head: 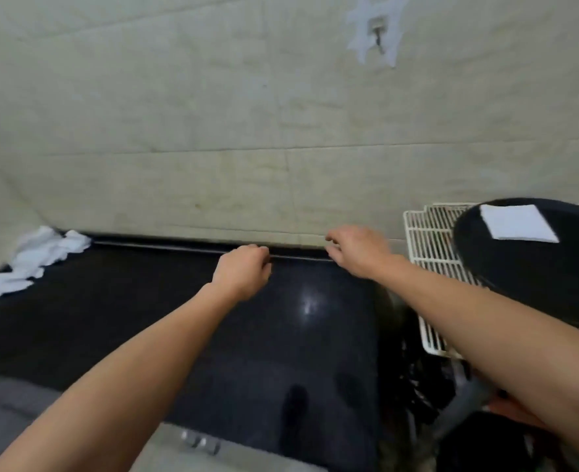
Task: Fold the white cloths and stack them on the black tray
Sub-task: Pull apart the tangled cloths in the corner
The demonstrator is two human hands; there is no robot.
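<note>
A pile of crumpled white cloths [39, 257] lies at the far left of the black counter [145, 301], against the wall. At the right, a black tray [526, 267] carries one folded white cloth [516, 222]. My left hand [244, 270] hovers over the middle of the counter's back edge with its fingers curled in, and I see nothing in it. My right hand [356, 250] hangs a little further right, near the wall, with loosely bent fingers and nothing in its grasp. Both hands are well apart from the cloths and the tray.
A white wire rack [427, 247] lies under the tray at the counter's right end. A tiled wall [247, 131] rises directly behind the counter, with a hook [378, 34] high up. Dark clutter [417, 386] sits below the rack, and control knobs [199, 441] show at the front edge.
</note>
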